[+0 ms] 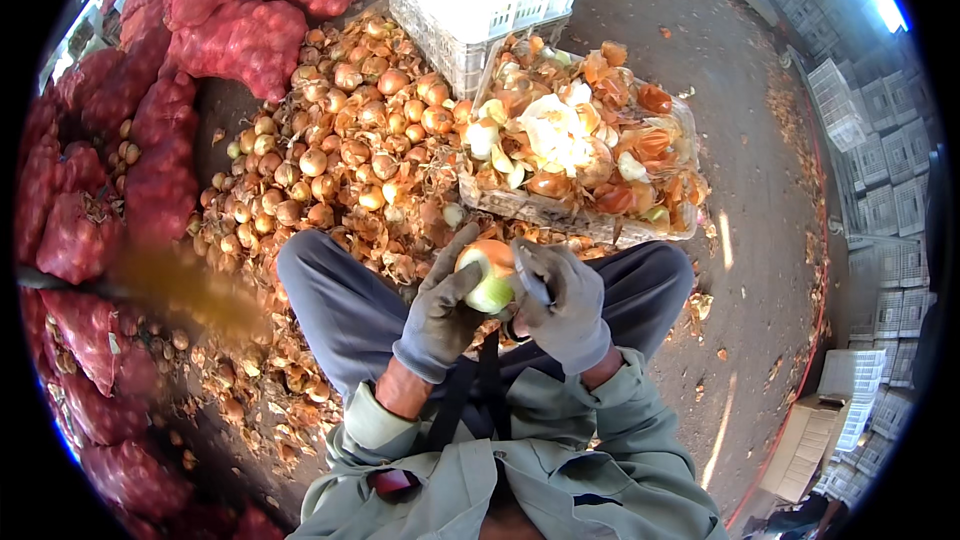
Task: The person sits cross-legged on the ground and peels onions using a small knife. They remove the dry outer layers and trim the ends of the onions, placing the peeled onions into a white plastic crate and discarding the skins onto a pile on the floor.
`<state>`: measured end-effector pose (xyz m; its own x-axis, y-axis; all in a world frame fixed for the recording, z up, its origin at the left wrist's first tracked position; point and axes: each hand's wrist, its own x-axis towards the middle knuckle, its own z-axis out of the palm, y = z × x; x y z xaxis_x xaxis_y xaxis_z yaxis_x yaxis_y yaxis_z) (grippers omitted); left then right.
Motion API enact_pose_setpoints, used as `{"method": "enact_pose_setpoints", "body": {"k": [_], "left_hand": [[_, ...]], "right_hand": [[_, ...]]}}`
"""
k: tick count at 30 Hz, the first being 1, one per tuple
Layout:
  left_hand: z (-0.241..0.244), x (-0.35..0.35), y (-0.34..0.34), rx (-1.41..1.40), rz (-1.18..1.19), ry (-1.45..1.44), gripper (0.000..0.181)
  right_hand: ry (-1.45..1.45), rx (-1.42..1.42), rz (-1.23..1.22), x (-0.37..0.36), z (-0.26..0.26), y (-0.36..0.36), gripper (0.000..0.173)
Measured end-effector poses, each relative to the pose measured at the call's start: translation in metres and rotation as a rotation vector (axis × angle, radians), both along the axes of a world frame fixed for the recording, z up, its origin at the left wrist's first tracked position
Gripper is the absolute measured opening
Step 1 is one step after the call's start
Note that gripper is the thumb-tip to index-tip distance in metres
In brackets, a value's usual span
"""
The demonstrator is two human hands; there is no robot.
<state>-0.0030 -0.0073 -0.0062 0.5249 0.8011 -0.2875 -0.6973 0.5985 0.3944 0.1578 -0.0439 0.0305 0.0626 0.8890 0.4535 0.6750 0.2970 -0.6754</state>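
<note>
Between my gloved hands sits a partly peeled onion point(491, 296), its orange skin still on the upper part and pale green flesh bare below. My left hand point(444, 307) grips it from the left, with thumb and fingers around its side. My right hand point(562, 300) is closed around a small knife point(534, 279); its short metal blade shows, while the handle is mostly hidden by the glove. The right fingertips are against or very close to the onion's right side. Both grey gloves are stained at the fingers.
Loose onions point(352, 135) and dry skins cover the floor ahead and to the left. A crate point(570, 214) heaped with skins and peeled pieces stands ahead right, beside stacked white crates point(480, 7). Red mesh sacks point(236, 45) pile up left. More crates point(892, 157) line the right.
</note>
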Motion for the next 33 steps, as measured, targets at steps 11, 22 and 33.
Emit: {"method": "enact_pose_setpoints", "body": {"k": [11,22,33], "left_hand": [[-0.005,-0.011,-0.002,0.101,-0.231,-0.006,0.069],[-0.016,-0.009,0.003,-0.014,-0.089,-0.129,0.06],[-0.006,-0.008,-0.001,0.038,0.021,-0.154,0.064]], "right_hand": [[-0.062,0.102,-0.222,0.016,-0.025,0.017,0.035],[0.128,-0.218,0.056,0.032,0.011,-0.012,0.046],[-0.198,-0.231,0.218,0.031,0.018,-0.026,0.037]]}}
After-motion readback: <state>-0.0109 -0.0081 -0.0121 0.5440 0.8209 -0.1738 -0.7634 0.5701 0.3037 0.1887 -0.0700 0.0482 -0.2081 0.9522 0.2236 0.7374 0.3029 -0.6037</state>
